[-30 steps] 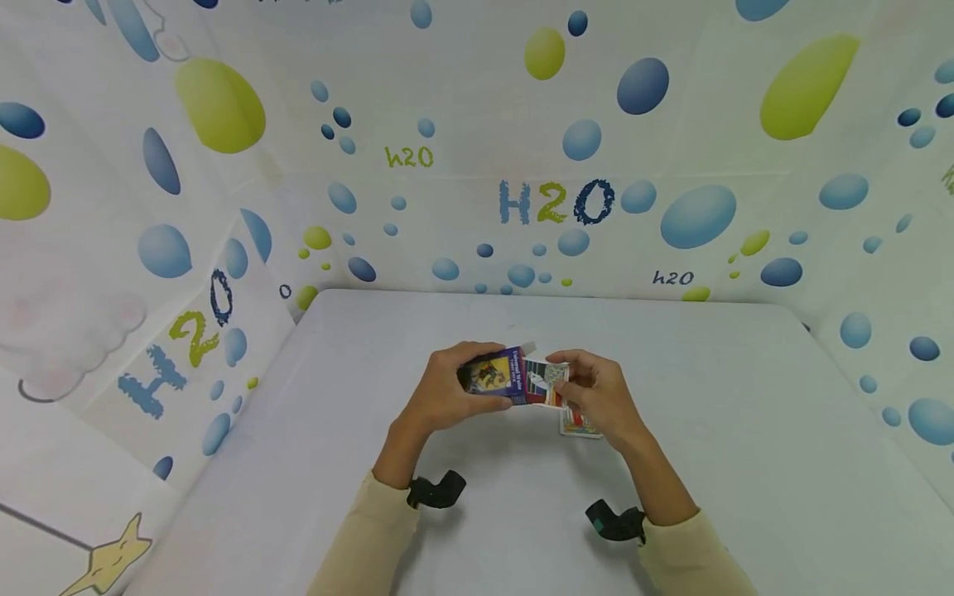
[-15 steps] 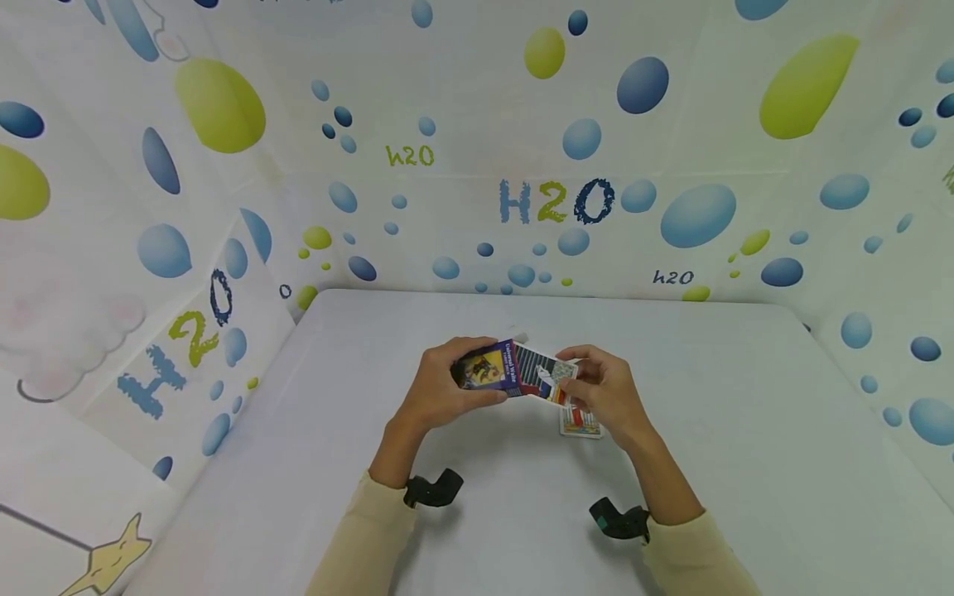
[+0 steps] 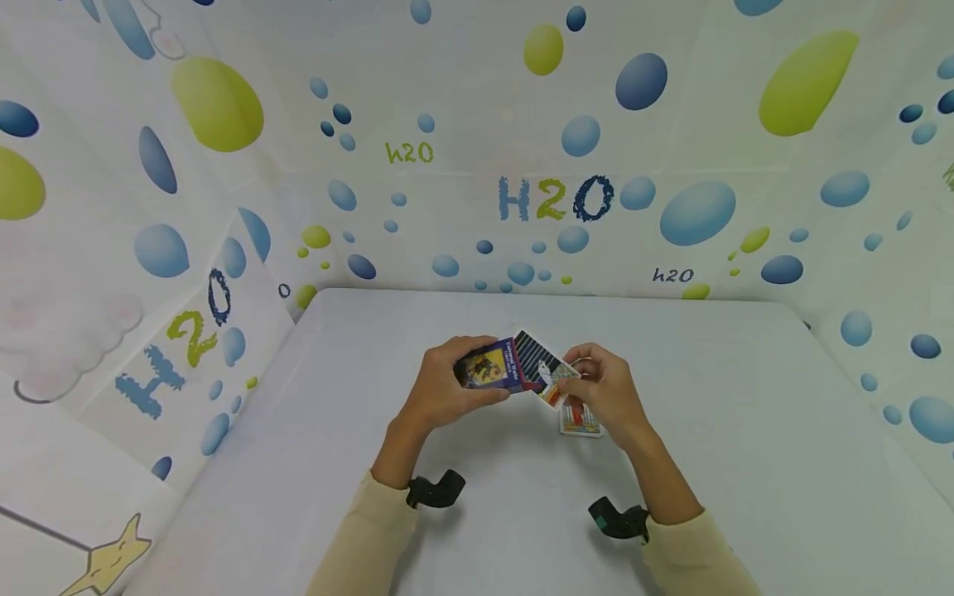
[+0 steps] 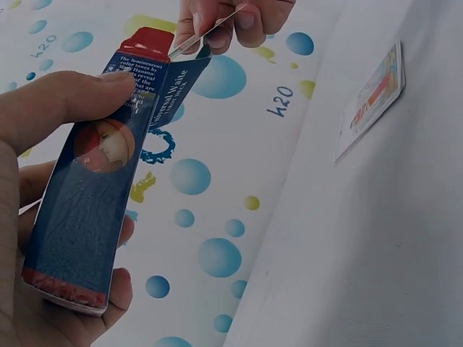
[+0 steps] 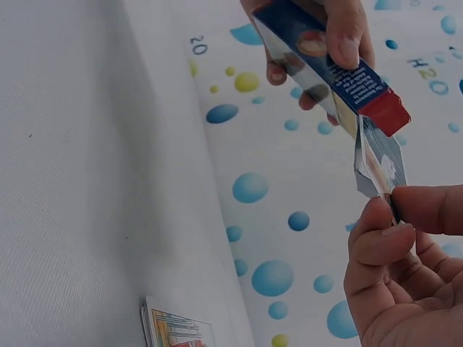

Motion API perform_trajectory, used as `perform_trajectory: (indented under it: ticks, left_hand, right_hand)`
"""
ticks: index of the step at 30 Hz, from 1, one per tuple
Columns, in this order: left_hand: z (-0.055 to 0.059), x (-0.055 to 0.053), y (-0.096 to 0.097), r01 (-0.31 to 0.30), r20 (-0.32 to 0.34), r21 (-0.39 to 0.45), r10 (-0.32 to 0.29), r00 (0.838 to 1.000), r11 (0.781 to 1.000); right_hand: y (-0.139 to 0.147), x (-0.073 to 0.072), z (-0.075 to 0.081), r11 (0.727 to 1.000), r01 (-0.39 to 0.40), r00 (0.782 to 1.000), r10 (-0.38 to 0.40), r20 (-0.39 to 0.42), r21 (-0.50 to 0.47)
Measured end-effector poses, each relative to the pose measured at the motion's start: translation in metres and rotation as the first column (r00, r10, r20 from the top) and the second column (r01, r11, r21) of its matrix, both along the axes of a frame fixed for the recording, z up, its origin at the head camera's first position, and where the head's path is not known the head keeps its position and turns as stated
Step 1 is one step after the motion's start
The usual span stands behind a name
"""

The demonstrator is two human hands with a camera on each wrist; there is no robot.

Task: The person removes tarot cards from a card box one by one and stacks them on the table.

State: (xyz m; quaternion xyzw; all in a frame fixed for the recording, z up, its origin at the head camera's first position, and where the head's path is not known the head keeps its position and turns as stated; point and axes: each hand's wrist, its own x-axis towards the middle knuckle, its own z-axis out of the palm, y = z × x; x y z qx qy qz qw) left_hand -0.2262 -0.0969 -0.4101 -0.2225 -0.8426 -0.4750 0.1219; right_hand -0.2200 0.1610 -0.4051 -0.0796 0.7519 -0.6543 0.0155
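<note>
In the head view my left hand [image 3: 440, 385] grips a dark blue tarot card box [image 3: 486, 367] lettered "Universal Waite", its thumb along the near edge. The left wrist view shows the box's narrow side with red ends and a red end flap [image 4: 148, 42] folded out. At the box's right end my right hand [image 3: 607, 393] pinches a tarot card [image 3: 538, 360] with black stripes and a white figure between thumb and fingers. This card stands tilted at the box's mouth; whether it is one card or more I cannot tell.
A small stack of tarot cards [image 3: 580, 424] lies face up on the white table [image 3: 477, 513], just below my right hand. Behind the table hangs a white cloth [image 3: 462, 207] with blue and green drops. Each wrist wears a black camera mount [image 3: 438, 488].
The right hand has moved slightly right, drawing the card farther out of the box. The card has also turned, its upper left corner rising. The left hand and box have shifted slightly left and up.
</note>
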Motion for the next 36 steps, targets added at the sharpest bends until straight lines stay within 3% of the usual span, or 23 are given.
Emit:
perform_trajectory:
  ticks: [15, 29, 36]
  left_hand:
    - [0.0003, -0.0017, 0.0019, -0.013, -0.062, 0.023, 0.014, 0.998, 1.0]
    - [0.0009, -0.0023, 0.0015, -0.018, -0.076, 0.027, 0.02, 0.997, 0.999]
    - [0.0003, -0.0016, 0.0025, -0.061, -0.075, 0.026, 0.062, 0.995, 0.998]
  right_hand:
    - [-0.0051, -0.0008, -0.0007, 0.994, -0.023, 0.999, 0.026, 0.027, -0.109]
    - [-0.0057, -0.002, -0.0034, 0.991, -0.025, 1.0, 0.027, 0.015, -0.129]
    - [-0.0069, -0.0015, -0.0037, 0.99, -0.018, 1.0, 0.02, 0.014, -0.137]
